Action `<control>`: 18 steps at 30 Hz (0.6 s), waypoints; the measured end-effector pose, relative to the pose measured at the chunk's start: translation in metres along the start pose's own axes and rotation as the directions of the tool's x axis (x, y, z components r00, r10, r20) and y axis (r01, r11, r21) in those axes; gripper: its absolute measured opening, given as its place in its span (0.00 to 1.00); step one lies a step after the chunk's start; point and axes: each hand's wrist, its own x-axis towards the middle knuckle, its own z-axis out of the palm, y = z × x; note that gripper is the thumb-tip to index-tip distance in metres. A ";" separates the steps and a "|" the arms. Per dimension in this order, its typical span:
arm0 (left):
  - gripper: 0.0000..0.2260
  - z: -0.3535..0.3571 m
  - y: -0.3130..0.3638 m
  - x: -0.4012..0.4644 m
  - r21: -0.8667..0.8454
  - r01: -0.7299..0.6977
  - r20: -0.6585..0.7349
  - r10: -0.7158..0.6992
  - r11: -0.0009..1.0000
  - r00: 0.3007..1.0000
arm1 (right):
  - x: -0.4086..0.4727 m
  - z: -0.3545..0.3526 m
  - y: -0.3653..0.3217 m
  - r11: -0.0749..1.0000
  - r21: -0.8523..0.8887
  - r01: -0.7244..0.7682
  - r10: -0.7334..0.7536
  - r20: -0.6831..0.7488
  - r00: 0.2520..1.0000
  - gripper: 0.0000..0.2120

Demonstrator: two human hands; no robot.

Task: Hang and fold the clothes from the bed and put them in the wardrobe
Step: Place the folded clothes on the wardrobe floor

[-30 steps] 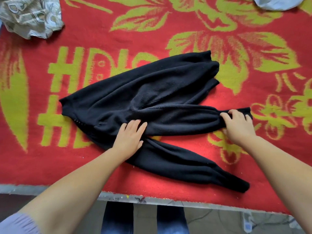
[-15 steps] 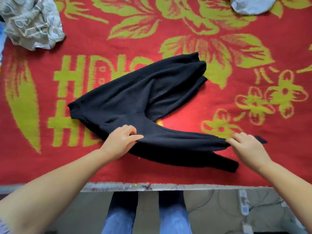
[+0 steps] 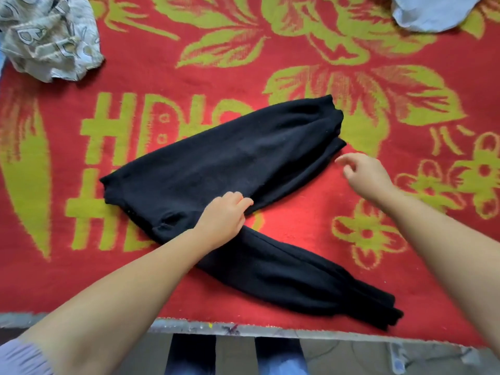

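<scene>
A black long-sleeved garment (image 3: 243,158) lies flat on the red and yellow-green blanket (image 3: 297,212) that covers the bed. Its body runs from the left up toward the far right. One sleeve (image 3: 311,280) stretches toward the near right, close to the bed's edge. My left hand (image 3: 224,217) rests on the garment where that sleeve meets the body, its fingers curled onto the fabric's edge. My right hand (image 3: 365,175) hovers just right of the garment with loose fingers and holds nothing; it is blurred by motion.
A crumpled grey patterned cloth (image 3: 48,36) lies at the far left of the bed. A pale blue cloth (image 3: 433,12) lies at the far right. The bed's near edge (image 3: 270,331) runs along the bottom, with my legs in jeans (image 3: 189,355) below it.
My right hand has let go of the sleeve end and moved up and away from the near edge. The garment now lies with one sleeve spread toward the near right. My left hand stayed on the fabric.
</scene>
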 end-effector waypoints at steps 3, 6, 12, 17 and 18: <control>0.21 0.012 0.011 0.029 -0.016 0.295 -0.040 -0.296 0.955 0.954 | 0.071 -0.008 -0.016 0.948 0.290 -0.129 0.127 0.027 0.992 0.20; 0.24 0.032 0.004 0.033 0.007 0.512 -0.007 -0.512 0.859 0.859 | 0.112 0.003 -0.023 0.868 0.431 -0.244 0.218 0.111 0.970 0.22; 0.18 0.036 -0.011 0.025 -0.099 0.450 -0.108 -0.459 0.887 0.882 | 0.136 0.014 -0.014 0.879 0.379 -0.290 0.335 -0.059 0.940 0.06; 0.30 0.035 -0.004 -0.003 -0.034 0.284 -0.146 -0.286 0.958 0.947 | 0.092 0.000 -0.002 0.954 0.291 -0.072 0.151 -0.260 0.954 0.03; 0.31 0.037 -0.004 -0.007 -0.010 0.236 -0.124 -0.235 0.972 0.964 | 0.086 0.001 0.006 0.974 0.207 -0.086 0.132 -0.218 0.967 0.04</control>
